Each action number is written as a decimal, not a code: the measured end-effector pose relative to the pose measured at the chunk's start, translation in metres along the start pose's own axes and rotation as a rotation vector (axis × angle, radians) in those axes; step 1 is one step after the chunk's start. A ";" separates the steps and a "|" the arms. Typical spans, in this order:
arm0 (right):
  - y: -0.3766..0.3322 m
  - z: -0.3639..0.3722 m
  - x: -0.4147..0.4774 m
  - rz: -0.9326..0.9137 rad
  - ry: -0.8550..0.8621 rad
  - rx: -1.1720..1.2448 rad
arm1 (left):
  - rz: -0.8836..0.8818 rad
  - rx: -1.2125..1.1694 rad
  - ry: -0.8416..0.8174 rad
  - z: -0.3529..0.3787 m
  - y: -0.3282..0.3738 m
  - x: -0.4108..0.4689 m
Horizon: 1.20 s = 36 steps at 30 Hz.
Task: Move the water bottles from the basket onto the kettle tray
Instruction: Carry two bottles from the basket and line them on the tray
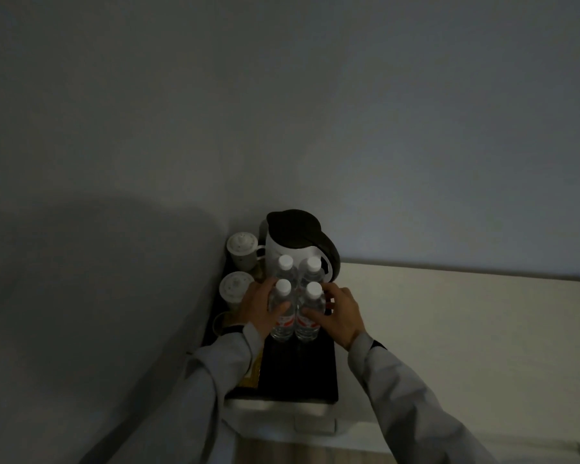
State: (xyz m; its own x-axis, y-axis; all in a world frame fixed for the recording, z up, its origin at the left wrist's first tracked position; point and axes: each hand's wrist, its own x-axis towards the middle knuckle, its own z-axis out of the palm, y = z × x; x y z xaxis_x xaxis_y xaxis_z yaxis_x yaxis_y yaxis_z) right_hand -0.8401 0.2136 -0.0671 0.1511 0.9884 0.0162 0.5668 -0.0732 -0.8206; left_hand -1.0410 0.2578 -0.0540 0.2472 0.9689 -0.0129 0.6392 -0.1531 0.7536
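Note:
Several clear water bottles with white caps stand upright in a tight block on the dark kettle tray, just in front of the white kettle with its black lid. My left hand wraps the near-left bottle. My right hand wraps the near-right bottle. Both near bottles carry red and white labels. Behind them stand the far-left bottle and the far-right bottle, untouched. No basket is in view.
Two white lidded cups stand at the tray's left side against the wall corner. A yellow item lies at the tray's left under my left sleeve. The pale counter stretches to the right. The room is dim.

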 end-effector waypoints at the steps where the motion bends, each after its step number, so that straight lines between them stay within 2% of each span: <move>1: 0.000 0.000 0.000 -0.008 -0.007 -0.006 | -0.003 -0.002 0.009 0.001 -0.001 0.000; 14: 0.004 -0.001 -0.001 -0.044 0.010 0.004 | 0.000 -0.039 0.025 0.004 -0.002 0.000; 23: 0.004 -0.008 0.003 -0.049 -0.058 -0.011 | 0.006 -0.042 0.031 0.003 -0.006 0.000; 36: 0.002 -0.012 0.001 -0.067 -0.064 0.005 | 0.048 -0.046 0.030 0.000 -0.006 0.003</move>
State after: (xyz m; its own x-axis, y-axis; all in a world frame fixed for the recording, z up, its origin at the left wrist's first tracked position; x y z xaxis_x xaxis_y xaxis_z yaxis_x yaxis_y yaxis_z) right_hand -0.8293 0.2126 -0.0614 0.0607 0.9976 0.0347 0.5697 -0.0061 -0.8218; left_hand -1.0439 0.2613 -0.0587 0.2547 0.9661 0.0430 0.5931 -0.1912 0.7821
